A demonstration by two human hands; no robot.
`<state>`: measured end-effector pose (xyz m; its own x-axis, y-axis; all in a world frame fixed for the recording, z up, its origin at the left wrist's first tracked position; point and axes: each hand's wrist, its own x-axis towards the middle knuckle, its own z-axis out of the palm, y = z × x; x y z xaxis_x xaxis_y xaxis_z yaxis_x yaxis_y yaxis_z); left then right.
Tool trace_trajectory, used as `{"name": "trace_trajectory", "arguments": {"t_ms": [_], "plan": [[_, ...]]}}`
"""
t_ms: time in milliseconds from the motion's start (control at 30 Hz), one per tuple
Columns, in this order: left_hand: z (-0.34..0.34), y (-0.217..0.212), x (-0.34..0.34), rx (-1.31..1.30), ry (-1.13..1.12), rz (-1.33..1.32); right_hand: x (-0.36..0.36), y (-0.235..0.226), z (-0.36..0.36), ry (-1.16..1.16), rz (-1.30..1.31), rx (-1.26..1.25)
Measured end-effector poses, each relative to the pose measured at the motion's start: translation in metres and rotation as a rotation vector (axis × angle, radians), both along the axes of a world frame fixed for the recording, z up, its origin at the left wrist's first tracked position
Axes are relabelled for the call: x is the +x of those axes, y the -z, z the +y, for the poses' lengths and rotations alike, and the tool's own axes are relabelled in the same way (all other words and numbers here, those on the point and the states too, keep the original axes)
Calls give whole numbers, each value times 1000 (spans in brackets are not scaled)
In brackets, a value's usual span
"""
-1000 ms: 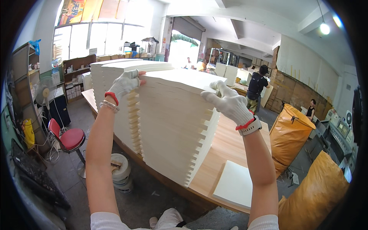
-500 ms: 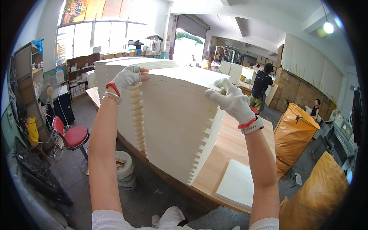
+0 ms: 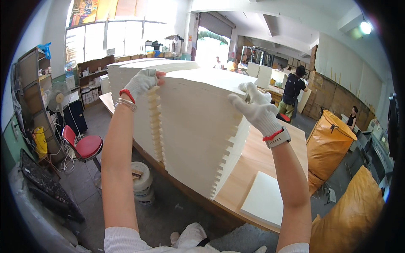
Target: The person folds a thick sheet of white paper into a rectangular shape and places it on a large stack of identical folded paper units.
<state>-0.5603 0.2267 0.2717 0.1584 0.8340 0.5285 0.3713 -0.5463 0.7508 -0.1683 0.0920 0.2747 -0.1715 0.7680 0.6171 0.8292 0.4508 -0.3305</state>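
Observation:
A tall stack of white paper sheets stands on the wooden table in front of me, its side edges stepped like teeth. My left hand, in a white glove with bare fingertips, grips its top left corner. At the top right corner, my right hand, also gloved, has the thumb against the front face and the fingers over the far side. More white stacks stand directly to the left. A low pile of white sheets lies on the table to the right.
On the floor at left are a red stool, a standing fan and a white bucket. Large orange sacks stand right of the table. Beyond it, a person in dark clothes works at another table; others sit farther off.
The whole view has shifted slightly. Both hands stay at the stack's top corners, with the right fingers a little more bent. The distant person's arm has moved slightly.

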Motion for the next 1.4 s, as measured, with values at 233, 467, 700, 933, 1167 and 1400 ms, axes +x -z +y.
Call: {"name": "trace_trajectory", "arguments": {"t_ms": [233,467,700,933,1167,1400], "plan": [[12,28,9,353,-473,119,80,95,-32,-406,659,-16],[-145,180,164,795,56,-51,280,327,-192,545,677,-6],[-166,331,359,-636,511,263,294,419,-299,1022,658,-138],[-153,380,378,-636,554,249,293,412,-326,1038,757,-113],[-228,311,498,368,1094,484,287,407,-342,1051,928,-151],[-242,345,572,463,1179,541,291,339,-301,807,282,63]]}}
